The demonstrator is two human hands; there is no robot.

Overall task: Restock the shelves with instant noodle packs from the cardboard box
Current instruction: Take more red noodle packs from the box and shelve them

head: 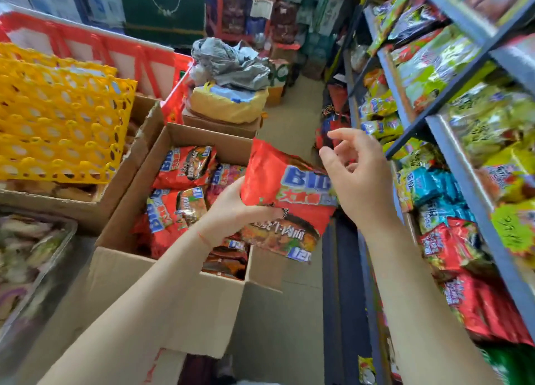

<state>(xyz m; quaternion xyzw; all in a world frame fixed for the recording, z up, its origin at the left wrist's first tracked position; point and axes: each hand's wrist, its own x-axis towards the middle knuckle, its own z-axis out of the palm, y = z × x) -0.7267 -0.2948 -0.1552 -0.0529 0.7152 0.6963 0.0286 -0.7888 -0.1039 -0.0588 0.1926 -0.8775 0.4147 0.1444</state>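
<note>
Left hand (231, 208) fingers grip red noodle pack (286, 202) (above cardboard box (185, 297)); right hand (359, 176) fingers spread, empty.

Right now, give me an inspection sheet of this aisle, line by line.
Surface: floor, bare strip between box and shelves.
Job's things: open cardboard box part full of red noodle packs; one red pack lifted above it.
Clutter: yellow egg trays, red crate, grey bags.
Grips: left hand holds the lifted pack; right hand open beside it.
Cables: nothing seen.
Surroundings: blue shelves on the right, packed with noodle packs.
</note>
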